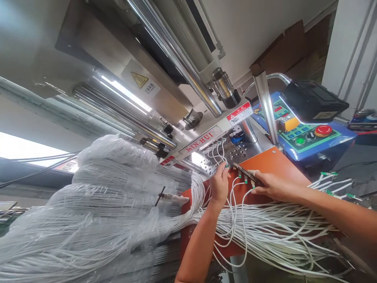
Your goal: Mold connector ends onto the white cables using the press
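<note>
My left hand [219, 184] is closed in a pinch at the end of a white cable, where a small green circuit board [227, 166] shows by the fingertips. My right hand [263, 184] grips the near end of a narrow dark metal bar [246, 171], which points at the machine's die area. Several white cables with green circuit boards [246, 179] lie along the bar's near side, over the orange table [271, 165]. Ahead of my left hand, more white cable ends [217, 147] sit in the metal die plate [228, 151] under the press.
The press head [200, 143] and its steel guide rods stand over the work spot. A blue control box [321, 137] with a red stop button is at the right. Plastic-wrapped cable bundles [112, 196] fill the left. Loose white cables [265, 224] run across the front. A clamp [171, 197] holds the table's left edge.
</note>
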The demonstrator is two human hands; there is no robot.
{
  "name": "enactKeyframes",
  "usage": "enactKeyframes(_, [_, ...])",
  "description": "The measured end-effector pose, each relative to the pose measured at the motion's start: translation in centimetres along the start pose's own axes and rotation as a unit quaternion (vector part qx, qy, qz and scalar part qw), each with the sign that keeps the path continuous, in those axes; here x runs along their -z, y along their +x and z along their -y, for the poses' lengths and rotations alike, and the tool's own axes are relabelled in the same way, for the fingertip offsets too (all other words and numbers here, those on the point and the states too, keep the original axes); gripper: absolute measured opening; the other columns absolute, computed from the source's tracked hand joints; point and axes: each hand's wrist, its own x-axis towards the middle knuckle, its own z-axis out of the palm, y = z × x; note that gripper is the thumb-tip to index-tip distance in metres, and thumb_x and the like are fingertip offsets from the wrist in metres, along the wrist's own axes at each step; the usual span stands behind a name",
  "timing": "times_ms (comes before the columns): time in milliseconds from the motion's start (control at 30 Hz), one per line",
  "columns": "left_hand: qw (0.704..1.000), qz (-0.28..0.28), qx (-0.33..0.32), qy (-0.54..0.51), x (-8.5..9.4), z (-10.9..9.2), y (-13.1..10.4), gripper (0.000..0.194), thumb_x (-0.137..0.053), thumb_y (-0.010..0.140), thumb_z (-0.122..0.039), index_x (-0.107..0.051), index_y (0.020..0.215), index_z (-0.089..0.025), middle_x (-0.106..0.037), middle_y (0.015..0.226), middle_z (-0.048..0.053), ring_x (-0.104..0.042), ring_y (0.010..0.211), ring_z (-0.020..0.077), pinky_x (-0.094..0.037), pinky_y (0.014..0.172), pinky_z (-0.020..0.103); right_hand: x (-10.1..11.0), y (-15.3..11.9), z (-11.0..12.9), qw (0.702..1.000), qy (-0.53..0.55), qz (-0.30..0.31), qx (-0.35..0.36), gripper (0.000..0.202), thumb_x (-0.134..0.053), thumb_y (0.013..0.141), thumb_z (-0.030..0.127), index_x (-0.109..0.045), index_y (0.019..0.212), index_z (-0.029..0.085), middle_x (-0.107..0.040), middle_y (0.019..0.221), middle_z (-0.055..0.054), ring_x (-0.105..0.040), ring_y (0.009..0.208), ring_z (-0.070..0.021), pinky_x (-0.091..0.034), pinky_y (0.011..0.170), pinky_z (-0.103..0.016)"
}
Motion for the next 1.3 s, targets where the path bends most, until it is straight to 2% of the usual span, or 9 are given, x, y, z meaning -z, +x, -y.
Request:
enactKeyframes(133, [0.997,-0.023,-0.074,0.020,0.0,0.7,0.0,0.020,-0.057,0.089,-0.018,-0.074,0.098,-0.021,-0.074,0.097,0.006,-0.068,0.091,0.0183,-0.053,0.086,0.035,0.1,0.0,0.2,1.000,-0.001,0.006,-0.001,0.050,-0.061,0.080,0.044,-0.052,0.125,0.025,-0.069,0.098,-0.005,-0.063,0.088,-0.0249,-0.048,0.077,-0.033])
enactKeyframes(333, [0.995,0.039,-0.083,-0.030,-0.9,1.1,-0.5,0.014,-0.064,0.082,-0.012,-0.075,0.084,-0.021,-0.075,0.084,0.003,-0.068,0.081,0.0169,-0.054,0.079,0.032,0.2,0.0,0.0,1.000,0.001,0.008,-0.001,0.049,-0.061,0.081,0.046,-0.053,0.125,0.025,-0.069,0.098,-0.005,-0.063,0.088,-0.0255,-0.049,0.076,-0.033])
enactKeyframes(667, [0.997,0.023,-0.064,-0.021,-1.7,1.6,-0.7,0.017,-0.060,0.084,-0.010,-0.074,0.085,-0.020,-0.074,0.084,0.003,-0.068,0.080,0.0166,-0.053,0.078,0.030,0.4,-0.1,0.6,1.000,-0.013,0.013,0.010,0.046,-0.059,0.083,0.042,-0.051,0.125,0.025,-0.069,0.100,-0.006,-0.064,0.089,-0.0253,-0.048,0.078,-0.033])
enactKeyframes(867, [0.996,0.022,-0.073,-0.040,-2.1,2.1,-0.7,0.019,-0.062,0.082,-0.006,-0.075,0.083,-0.020,-0.074,0.082,0.003,-0.066,0.079,0.0154,-0.052,0.077,0.030,0.4,-0.4,1.7,0.995,-0.099,0.019,0.000,0.033,-0.058,0.084,0.031,-0.051,0.115,0.021,-0.070,0.098,-0.009,-0.067,0.086,-0.0248,-0.047,0.072,-0.031])
enactKeyframes(967, [0.997,0.033,-0.074,-0.022,-2.0,1.7,-0.6,0.013,-0.072,0.076,-0.008,-0.075,0.076,-0.021,-0.072,0.078,0.003,-0.063,0.081,0.0165,-0.050,0.078,0.030,-0.2,-0.6,2.6,0.974,-0.225,0.022,-0.020,0.041,-0.059,0.084,0.027,-0.048,0.121,0.015,-0.071,0.091,-0.011,-0.069,0.081,-0.0272,-0.046,0.063,-0.031])
enactKeyframes(1067, [0.997,0.054,-0.057,0.007,-1.9,1.4,-0.2,0.013,-0.078,0.069,-0.009,-0.074,0.071,-0.021,-0.071,0.080,0.002,-0.060,0.085,0.0178,-0.047,0.082,0.032,-1.3,-0.5,3.1,0.917,-0.397,0.019,-0.039,0.059,-0.059,0.085,0.025,-0.040,0.134,-0.002,-0.071,0.076,-0.016,-0.070,0.072,-0.0330,-0.040,0.054,-0.034])
enactKeyframes(1133, [0.996,0.086,-0.033,0.009,-2.0,1.4,0.4,0.014,-0.077,0.069,-0.008,-0.074,0.070,-0.021,-0.072,0.078,0.001,-0.060,0.083,0.0175,-0.045,0.084,0.033,-1.8,-0.3,3.4,0.880,-0.474,0.023,-0.029,0.060,-0.056,0.087,0.021,-0.037,0.136,-0.009,-0.070,0.073,-0.018,-0.070,0.070,-0.0337,-0.037,0.051,-0.034])
enactKeyframes(1200, [0.991,0.129,-0.017,-0.008,-2.1,1.7,1.0,0.013,-0.076,0.069,-0.008,-0.074,0.069,-0.021,-0.072,0.076,0.000,-0.061,0.079,0.0165,-0.045,0.084,0.032,-1.9,-0.2,3.9,0.859,-0.510,0.029,-0.015,0.056,-0.055,0.088,0.020,-0.042,0.133,-0.010,-0.070,0.074,-0.020,-0.070,0.070,-0.0330,-0.034,0.049,-0.033])
enactKeyframes(1300, [0.984,0.173,-0.019,-0.043,-2.0,2.2,1.6,0.011,-0.075,0.070,-0.010,-0.075,0.073,-0.020,-0.072,0.077,0.000,-0.062,0.076,0.0151,-0.046,0.081,0.029,-1.6,-0.3,4.6,0.852,-0.522,0.026,-0.011,0.055,-0.059,0.085,0.028,-0.049,0.126,-0.008,-0.070,0.074,-0.020,-0.070,0.070,-0.0344,-0.030,0.047,-0.034])
